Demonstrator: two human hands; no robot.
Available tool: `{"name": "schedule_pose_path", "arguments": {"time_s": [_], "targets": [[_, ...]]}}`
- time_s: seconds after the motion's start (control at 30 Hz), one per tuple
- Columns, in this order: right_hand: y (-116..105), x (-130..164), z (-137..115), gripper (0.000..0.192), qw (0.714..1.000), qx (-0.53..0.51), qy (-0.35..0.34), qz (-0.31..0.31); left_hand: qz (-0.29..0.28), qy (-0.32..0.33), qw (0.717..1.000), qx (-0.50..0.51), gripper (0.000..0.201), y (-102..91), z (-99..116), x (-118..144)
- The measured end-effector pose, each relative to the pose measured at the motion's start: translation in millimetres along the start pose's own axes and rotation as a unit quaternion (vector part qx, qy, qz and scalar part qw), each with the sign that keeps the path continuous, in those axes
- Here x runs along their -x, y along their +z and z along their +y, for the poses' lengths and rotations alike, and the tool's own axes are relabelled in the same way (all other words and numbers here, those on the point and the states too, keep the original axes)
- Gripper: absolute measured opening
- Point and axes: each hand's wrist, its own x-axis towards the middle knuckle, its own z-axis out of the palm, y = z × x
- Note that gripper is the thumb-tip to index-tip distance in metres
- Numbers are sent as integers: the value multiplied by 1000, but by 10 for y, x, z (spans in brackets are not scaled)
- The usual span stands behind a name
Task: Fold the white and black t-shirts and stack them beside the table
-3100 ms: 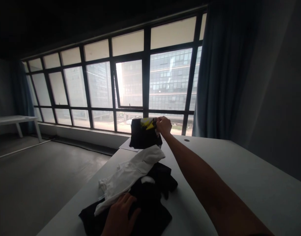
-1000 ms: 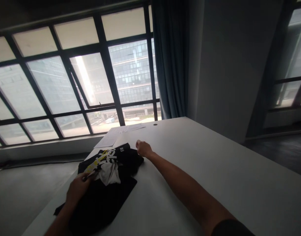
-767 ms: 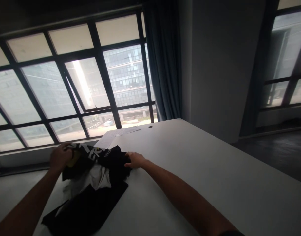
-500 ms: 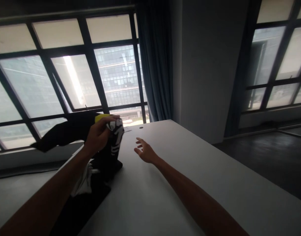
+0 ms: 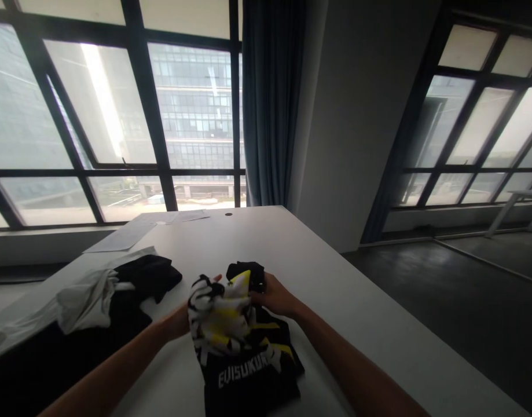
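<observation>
Printed black shirt (image 5: 239, 341) now brought down before the body — gripped by both left hand (image 5: 181, 318) and right hand (image 5: 276, 296), right hand no longer spread empty over the white table (image 5: 378, 324), clothes pile (image 5: 96, 301) left aside

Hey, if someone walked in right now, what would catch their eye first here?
Most striking is the black garment with yellow and white print, bunched near the white table's front edge, held between the left hand and right hand. To its left lies a pile of black and white clothes. Behind, big dark-framed windows glow bright.
</observation>
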Motion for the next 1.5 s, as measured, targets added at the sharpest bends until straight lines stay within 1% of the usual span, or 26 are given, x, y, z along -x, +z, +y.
{"name": "schedule_pose_path", "arguments": {"time_s": [0.03, 0.1, 0.13, 0.17, 0.27, 0.33, 0.37, 0.4, 0.43, 0.5, 0.57, 0.63, 0.7, 0.73, 0.8, 0.83, 0.87, 0.93, 1.0, 1.03, 1.07, 1.1, 1.2, 1.3, 1.4, 1.5], "targets": [[34, 22, -92, 43, 1000, 18, -5, -5, -14, 8, 1000, 5, 72, 57, -20, 54], [71, 50, -267, 35, 999, 50, -15, -4, -15, 34, 999, -27, 83, 163, 20, 147], [65, 56, -332, 29, 998, 61, -21, 2, -8, 44, 997, -56, 83, 195, 65, 183], [42, 56, -375, 24, 997, 68, -25, 15, -2, 49, 995, -85, 78, 205, 117, 211], [-102, 21, -371, 17, 990, 107, -6, 90, 9, 41, 986, -159, 54, 98, 267, 260], [-199, -14, -304, 15, 974, 161, 11, 161, 41, 29, 971, -233, 50, -49, 344, 289], [-231, -28, -271, 13, 962, 193, 10, 193, 68, 30, 955, -287, 51, -125, 378, 310], [-247, -38, -248, 11, 950, 226, 2, 217, 95, 41, 932, -348, 51, -194, 412, 340], [-247, -42, -238, 10, 939, 254, -10, 233, 120, 57, 901, -414, 51, -251, 447, 378], [-209, -37, -259, 9, 925, 286, -34, 246, 149, 75, 826, -538, 41, -323, 524, 484], [-154, -24, -322, 12, 922, 285, -34, 260, 167, 50, 757, -629, 26, -353, 595, 616], [-115, -13, -388, 16, 920, 272, -16, 280, 198, 5, 703, -683, 23, -379, 626, 753], [-107, -3, -420, 20, 914, 273, 6, 301, 233, -36, 665, -709, 27, -441, 577, 882], [-112, 7, -417, 23, 909, 279, 18, 308, 242, -54, 652, -716, 29, -491, 515, 942], [-135, 55, -374, 30, 898, 305, 46, 312, 237, -88, 639, -727, 32, -627, 326, 1058], [-147, 95, -337, 36, 897, 320, 59, 298, 226, -99, 636, -731, 41, -709, 208, 1114], [-159, 146, -295, 43, 902, 332, 67, 267, 216, -107, 634, -735, 52, -798, 86, 1168], [-176, 268, -205, 60, 924, 341, 82, 155, 204, -113, 630, -741, 69, -985, -146, 1256], [-172, 384, -111, 78, 933, 338, 118, 19, 197, -105, 628, -746, 73, -1167, -328, 1290], [-160, 426, -63, 87, 928, 339, 148, -37, 202, -96, 628, -746, 71, -1250, -395, 1279], [-142, 454, -11, 95, 918, 344, 180, -78, 212, -84, 628, -745, 68, -1326, -446, 1246], [-119, 465, 43, 102, 906, 355, 207, -103, 226, -74, 628, -741, 65, -1395, -484, 1194], [-49, 397, 220, 113, 882, 393, 234, -113, 281, -53, 622, -729, 55, -1576, -545, 954], [-45, 226, 381, 114, 875, 412, 228, -106, 327, -62, 605, -723, 51, -1769, -573, 701], [-129, 34, 507, 111, 874, 423, 218, -102, 360, -83, 588, -720, 51, -1973, -595, 554], [-261, -125, 627, 108, 875, 430, 211, -75, 386, -88, 567, -722, 49, -2136, -627, 532]]}}
